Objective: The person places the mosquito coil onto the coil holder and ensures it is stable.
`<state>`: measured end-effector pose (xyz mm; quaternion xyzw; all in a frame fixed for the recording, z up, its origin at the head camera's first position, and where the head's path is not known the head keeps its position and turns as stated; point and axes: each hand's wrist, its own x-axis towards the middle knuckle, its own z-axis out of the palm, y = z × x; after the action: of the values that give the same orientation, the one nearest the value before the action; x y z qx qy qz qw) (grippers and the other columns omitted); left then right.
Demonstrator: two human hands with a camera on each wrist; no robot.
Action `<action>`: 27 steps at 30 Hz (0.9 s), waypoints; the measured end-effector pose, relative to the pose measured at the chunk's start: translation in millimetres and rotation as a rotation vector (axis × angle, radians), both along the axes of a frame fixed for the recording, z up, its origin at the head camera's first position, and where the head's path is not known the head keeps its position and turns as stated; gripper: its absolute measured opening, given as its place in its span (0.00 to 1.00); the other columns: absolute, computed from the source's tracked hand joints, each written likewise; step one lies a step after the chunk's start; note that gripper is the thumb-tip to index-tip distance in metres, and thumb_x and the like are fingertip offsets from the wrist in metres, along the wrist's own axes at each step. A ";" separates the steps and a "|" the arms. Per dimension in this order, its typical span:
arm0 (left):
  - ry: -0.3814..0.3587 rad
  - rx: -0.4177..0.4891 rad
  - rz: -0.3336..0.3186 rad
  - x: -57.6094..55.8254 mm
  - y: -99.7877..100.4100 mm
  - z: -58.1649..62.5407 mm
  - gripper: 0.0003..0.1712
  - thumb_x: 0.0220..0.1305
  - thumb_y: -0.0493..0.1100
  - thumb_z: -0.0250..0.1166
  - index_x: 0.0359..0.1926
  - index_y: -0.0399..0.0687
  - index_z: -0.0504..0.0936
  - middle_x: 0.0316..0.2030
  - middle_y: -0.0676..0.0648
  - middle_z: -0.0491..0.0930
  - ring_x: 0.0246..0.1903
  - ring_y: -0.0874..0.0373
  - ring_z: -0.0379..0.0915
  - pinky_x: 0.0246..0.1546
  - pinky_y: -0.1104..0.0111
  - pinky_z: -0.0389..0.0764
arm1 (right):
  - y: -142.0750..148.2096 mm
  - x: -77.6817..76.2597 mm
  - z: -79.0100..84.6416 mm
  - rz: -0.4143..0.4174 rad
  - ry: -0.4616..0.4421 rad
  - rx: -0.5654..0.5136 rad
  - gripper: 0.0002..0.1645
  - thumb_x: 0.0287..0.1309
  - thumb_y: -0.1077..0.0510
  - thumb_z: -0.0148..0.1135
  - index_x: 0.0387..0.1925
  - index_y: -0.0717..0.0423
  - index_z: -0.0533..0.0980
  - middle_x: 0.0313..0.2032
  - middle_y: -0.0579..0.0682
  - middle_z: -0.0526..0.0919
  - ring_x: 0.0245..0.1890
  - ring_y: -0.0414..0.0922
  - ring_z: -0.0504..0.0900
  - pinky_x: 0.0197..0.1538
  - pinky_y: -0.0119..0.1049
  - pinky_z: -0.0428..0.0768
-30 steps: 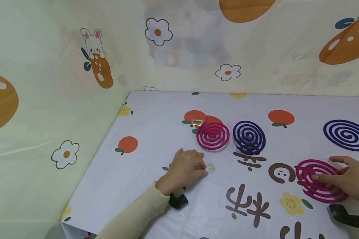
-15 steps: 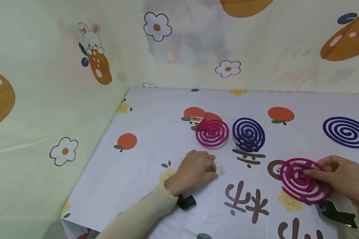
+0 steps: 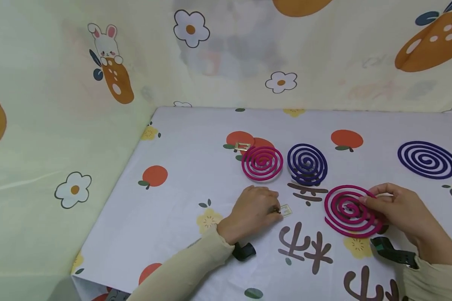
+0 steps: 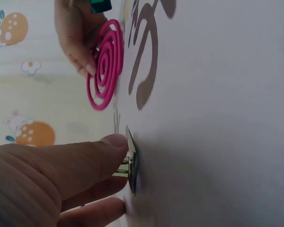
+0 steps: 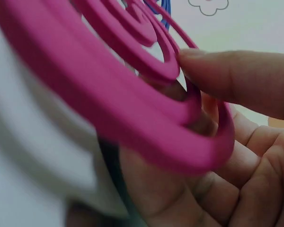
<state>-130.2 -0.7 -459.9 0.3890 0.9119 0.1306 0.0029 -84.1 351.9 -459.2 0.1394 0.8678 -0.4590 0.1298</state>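
My right hand (image 3: 403, 209) pinches a pink mosquito coil (image 3: 348, 211) by its right side, thumb on top and fingers beneath. In the right wrist view the coil (image 5: 146, 118) is tilted and raised off the cloth. Between thumb and fingers, my left hand (image 3: 252, 211) pinches a small gold metal coil stand (image 3: 285, 210). The left wrist view shows the flat plate of this stand (image 4: 132, 163) on edge, close over the tabletop. Just beyond the left hand lies another pink coil (image 3: 262, 163), with a second metal stand (image 3: 242, 146) at its upper left edge.
A dark blue coil (image 3: 307, 164) lies to the right of the far pink one. Farther right is another blue coil (image 3: 426, 159). A patterned cloth (image 3: 188, 167) covers the table, and a printed curtain (image 3: 229, 54) rises behind and to the left.
My right hand has carried the pink coil leftward, closer to the left hand. The left hand has shifted right with the metal stand. The other coils lie as before.
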 end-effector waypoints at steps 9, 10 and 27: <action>0.001 0.032 0.019 0.2 18.1 0.3 0.09 0.65 0.55 0.73 0.42 0.60 0.94 0.52 0.58 0.88 0.56 0.63 0.79 0.59 0.67 0.74 | -9.4 -1.2 -6.8 -0.013 0.035 -0.203 0.19 0.68 0.50 0.70 0.57 0.39 0.75 0.35 0.33 0.89 0.34 0.37 0.88 0.36 0.32 0.86; 0.006 0.036 0.022 0.7 19.6 -0.1 0.09 0.65 0.55 0.73 0.42 0.60 0.94 0.50 0.59 0.88 0.55 0.63 0.80 0.59 0.67 0.75 | -10.3 -0.7 -7.5 -0.010 0.042 -0.217 0.19 0.67 0.51 0.71 0.56 0.35 0.76 0.35 0.32 0.89 0.35 0.36 0.87 0.37 0.31 0.85; 0.009 0.063 0.103 2.4 30.7 -5.5 0.08 0.65 0.55 0.74 0.39 0.60 0.94 0.55 0.55 0.87 0.60 0.62 0.77 0.64 0.63 0.72 | -25.6 -4.5 -14.4 -0.012 0.131 -0.489 0.19 0.65 0.63 0.71 0.55 0.43 0.81 0.40 0.41 0.91 0.38 0.37 0.89 0.41 0.28 0.86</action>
<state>-127.8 30.0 -465.4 0.3421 0.9262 0.1575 -0.0201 -88.6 326.2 -473.6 0.0789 0.7365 -0.6643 0.1003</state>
